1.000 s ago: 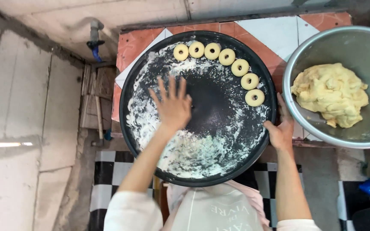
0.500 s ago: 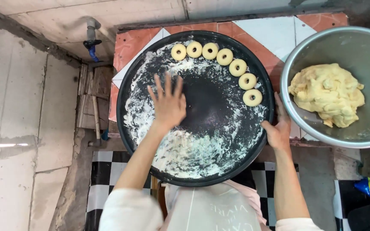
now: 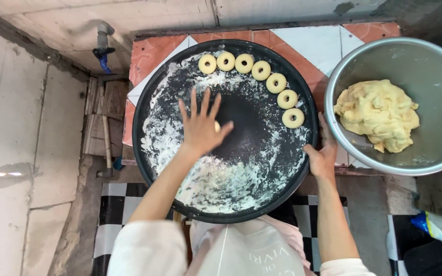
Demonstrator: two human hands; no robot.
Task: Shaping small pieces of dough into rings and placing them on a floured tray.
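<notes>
Where the concrete wall runs down the left side, a pipe with a blue tap [image 3: 102,50] sticks out above some stacked wooden boards [image 3: 101,120]. Next comes the round black tray [image 3: 152,110], dusted with white flour [image 3: 216,181] over most of its left and lower part and sitting on a red and white tiled counter [image 3: 313,43]. Flat on the tray's floured surface lies the left hand [image 3: 201,128], fingers spread wide apart and gripping nothing, with a small pale bit of dough [image 3: 217,126] showing just under the base of the thumb. Along the tray's upper right rim curves a row of seven dough rings [image 3: 261,70], each just beside the next. Further right, the right hand [image 3: 322,153] rests on the tray's right edge, fingers curled over the rim and holding it. Just beside that edge stands a large metal bowl [image 3: 425,66] with a lump of yellow dough [image 3: 378,115] lying in it. Below the counter a black and white checked floor [image 3: 113,204] shows.
</notes>
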